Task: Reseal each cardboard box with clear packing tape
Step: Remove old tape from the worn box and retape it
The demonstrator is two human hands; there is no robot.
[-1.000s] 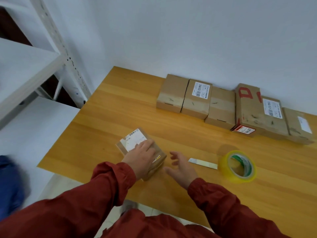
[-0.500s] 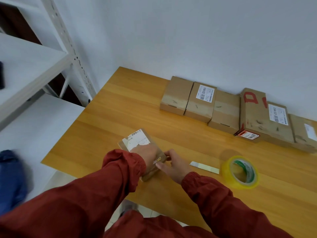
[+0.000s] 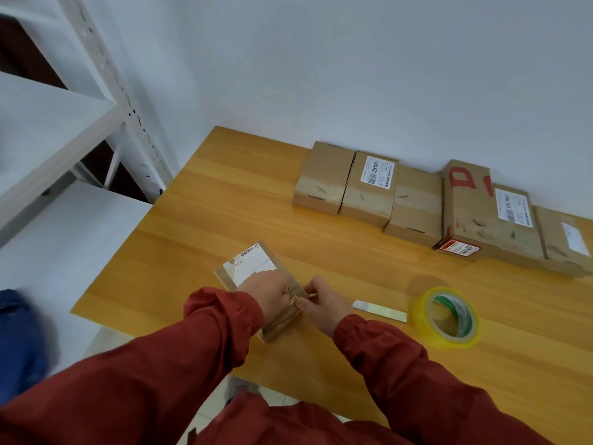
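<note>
Fingers (image 3: pixel 305 305) of right hand (image 3: pixel 325 305) pinching rectangular cardboard box (image 3: pixel 253 261) edge, left hand (image 3: pixel 269 293) gripping top; glossy tape ring (image 3: pixel 446 317) — near

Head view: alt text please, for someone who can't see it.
A person's left hand grips a small cardboard box on a wooden table while the right hand pinches its right edge. A yellow tape roll lies to the right; five more boxes line the wall.

The small brown cardboard box (image 3: pixel 253 271) lies near the front edge of the light wooden table (image 3: pixel 224 203). The left hand (image 3: pixel 268 295) holds it from above, and the right hand (image 3: pixel 324 305) pinches its right end. To its right lies a flat pale strip (image 3: pixel 378 310), possibly card, then the yellowish packing tape roll (image 3: pixel 420 313). A row of five brown cardboard boxes (image 3: pixel 414 200) lines the rear wall. A white metal shelf rack (image 3: pixel 106 75) stands to the left of the table.
</note>
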